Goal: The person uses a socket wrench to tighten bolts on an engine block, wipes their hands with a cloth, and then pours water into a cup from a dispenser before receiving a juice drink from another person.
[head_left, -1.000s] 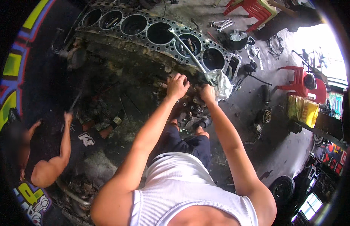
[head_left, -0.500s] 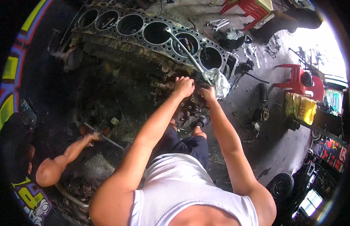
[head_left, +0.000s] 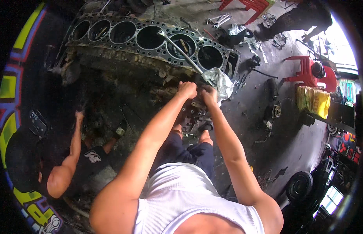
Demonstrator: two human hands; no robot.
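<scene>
Left hand [head_left: 187, 90] is being held curled; right hand [head_left: 210, 96], likewise, just beside a crumpled whitish rag [head_left: 220, 82]; whether anything is being grasped cannot be told. Beyond, nearer the right hand, a long silver metal bar [head_left: 182, 53] is being borne across a grimy six-bore metal engine block [head_left: 146, 58], slanting up-left from the rag. Lettering is being displayed on a far-right red-and-black panel [head_left: 343, 147].

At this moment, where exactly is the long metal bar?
In the head view, the long metal bar slants across the engine block at upper middle, its lower right end meeting the crumpled plastic just above the right hand.
</scene>
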